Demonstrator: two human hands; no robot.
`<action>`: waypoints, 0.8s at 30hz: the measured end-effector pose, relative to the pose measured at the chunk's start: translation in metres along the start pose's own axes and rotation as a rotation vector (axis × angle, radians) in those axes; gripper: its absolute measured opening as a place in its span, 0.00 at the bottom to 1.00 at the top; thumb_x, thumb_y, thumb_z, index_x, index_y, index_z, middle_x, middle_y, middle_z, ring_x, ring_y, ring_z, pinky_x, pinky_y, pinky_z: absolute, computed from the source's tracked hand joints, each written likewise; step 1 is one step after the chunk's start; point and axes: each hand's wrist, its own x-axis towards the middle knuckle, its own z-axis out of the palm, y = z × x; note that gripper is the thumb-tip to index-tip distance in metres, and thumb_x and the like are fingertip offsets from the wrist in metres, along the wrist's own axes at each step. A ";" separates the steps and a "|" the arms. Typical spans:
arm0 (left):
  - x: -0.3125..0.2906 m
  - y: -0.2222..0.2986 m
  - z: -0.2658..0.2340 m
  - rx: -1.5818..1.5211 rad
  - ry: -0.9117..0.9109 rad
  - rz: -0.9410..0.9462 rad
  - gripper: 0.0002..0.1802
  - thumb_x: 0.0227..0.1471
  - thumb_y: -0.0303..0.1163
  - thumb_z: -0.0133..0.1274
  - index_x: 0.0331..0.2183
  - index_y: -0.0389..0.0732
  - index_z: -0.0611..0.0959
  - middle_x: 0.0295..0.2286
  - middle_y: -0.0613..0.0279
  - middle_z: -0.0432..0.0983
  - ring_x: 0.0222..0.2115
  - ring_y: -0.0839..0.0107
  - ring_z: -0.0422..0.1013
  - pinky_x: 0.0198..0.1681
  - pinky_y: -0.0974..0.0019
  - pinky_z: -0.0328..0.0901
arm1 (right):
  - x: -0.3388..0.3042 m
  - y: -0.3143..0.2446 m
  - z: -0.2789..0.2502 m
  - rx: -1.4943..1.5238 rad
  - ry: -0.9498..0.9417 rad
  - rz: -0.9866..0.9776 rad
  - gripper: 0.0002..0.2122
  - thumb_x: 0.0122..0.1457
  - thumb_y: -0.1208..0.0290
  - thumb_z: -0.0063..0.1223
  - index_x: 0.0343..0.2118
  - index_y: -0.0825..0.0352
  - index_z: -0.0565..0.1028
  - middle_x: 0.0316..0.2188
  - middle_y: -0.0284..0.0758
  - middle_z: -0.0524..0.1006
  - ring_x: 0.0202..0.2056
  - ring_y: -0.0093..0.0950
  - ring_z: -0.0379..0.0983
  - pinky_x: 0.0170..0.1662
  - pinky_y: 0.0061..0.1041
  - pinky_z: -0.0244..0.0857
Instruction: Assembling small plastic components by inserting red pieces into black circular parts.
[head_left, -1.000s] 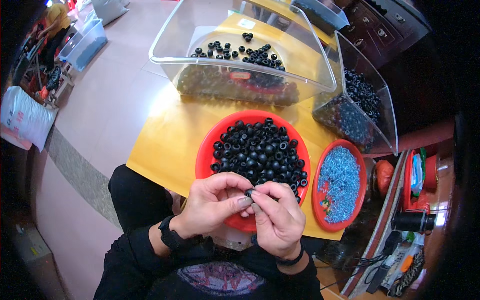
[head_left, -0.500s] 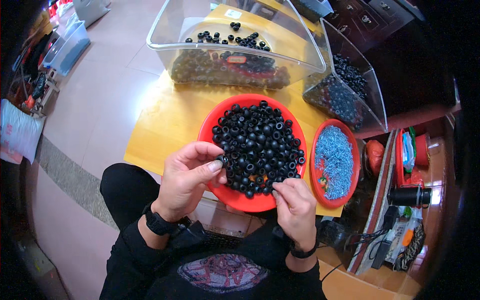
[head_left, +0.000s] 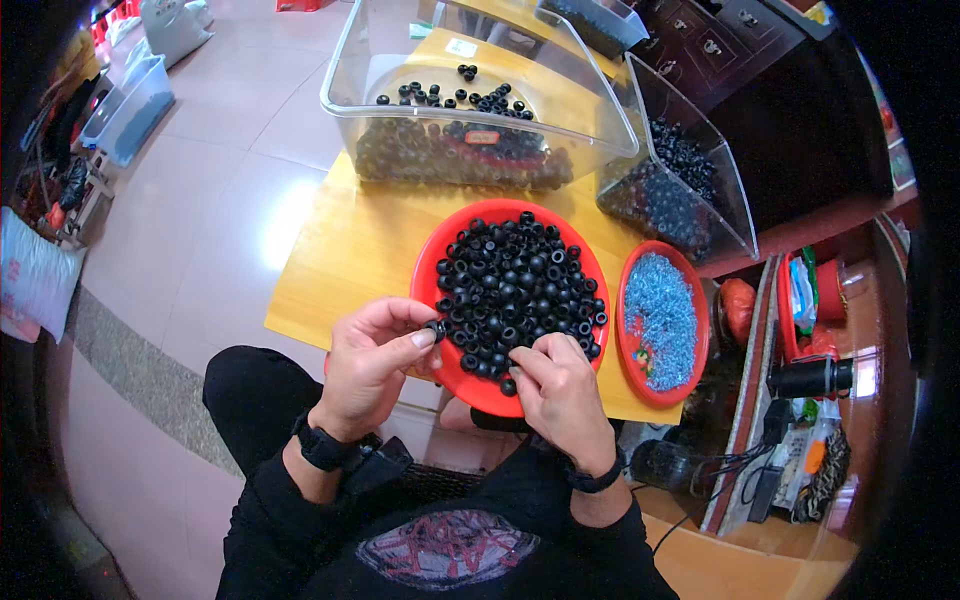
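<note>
Over on the left, the left hand (head_left: 375, 350) is curled shut, thumb and forefinger pinching a small black ring (head_left: 435, 328) right at the near-left rim of the big red plate (head_left: 428, 280). That plate sits on the yellow wooden bench (head_left: 340, 260), piled with more black rings (head_left: 515, 285). Moving across, the right hand (head_left: 560, 390) hangs over the plate's near edge, fingers bent down into the pile; whether it grips a ring cannot be told. Behind the plate stands a clear plastic bin (head_left: 400, 140) holding black rings. Further right lies a smaller red dish (head_left: 628, 300) of pale blue bits, with a second clear bin (head_left: 700, 170) tilted behind it.
</note>
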 end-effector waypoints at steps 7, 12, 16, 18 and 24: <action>0.000 0.001 -0.008 -0.033 -0.011 -0.019 0.10 0.48 0.20 0.51 0.36 0.32 0.76 0.26 0.59 0.74 0.24 0.74 0.72 0.27 0.74 0.68 | 0.013 -0.012 -0.002 -0.051 0.120 -0.012 0.09 0.43 0.82 0.54 0.31 0.70 0.73 0.25 0.40 0.68 0.30 0.38 0.66 0.34 0.34 0.62; 0.001 -0.002 -0.009 -0.021 -0.017 0.001 0.10 0.48 0.20 0.51 0.36 0.32 0.75 0.26 0.60 0.75 0.25 0.75 0.72 0.27 0.74 0.68 | 0.028 -0.028 0.004 -0.027 0.057 -0.135 0.09 0.44 0.82 0.51 0.31 0.69 0.74 0.24 0.39 0.66 0.29 0.36 0.65 0.32 0.32 0.61; 0.000 -0.002 -0.008 -0.026 -0.028 0.009 0.10 0.48 0.20 0.51 0.36 0.32 0.75 0.26 0.59 0.75 0.24 0.75 0.72 0.28 0.74 0.68 | 0.035 -0.029 0.017 -0.083 0.042 -0.190 0.08 0.43 0.81 0.49 0.29 0.68 0.73 0.23 0.38 0.65 0.28 0.35 0.64 0.31 0.31 0.61; -0.001 -0.002 -0.007 -0.027 -0.021 -0.005 0.10 0.47 0.20 0.51 0.36 0.32 0.75 0.26 0.59 0.75 0.24 0.74 0.72 0.28 0.74 0.69 | 0.036 -0.026 0.022 -0.128 0.022 -0.190 0.05 0.42 0.81 0.48 0.25 0.68 0.71 0.23 0.38 0.65 0.29 0.35 0.64 0.31 0.31 0.61; 0.000 -0.004 -0.003 -0.025 -0.066 -0.031 0.10 0.48 0.20 0.51 0.37 0.33 0.75 0.27 0.61 0.74 0.25 0.75 0.72 0.28 0.74 0.69 | 0.035 -0.021 0.025 -0.090 0.130 -0.196 0.05 0.43 0.83 0.47 0.26 0.70 0.69 0.25 0.40 0.66 0.29 0.39 0.65 0.32 0.32 0.62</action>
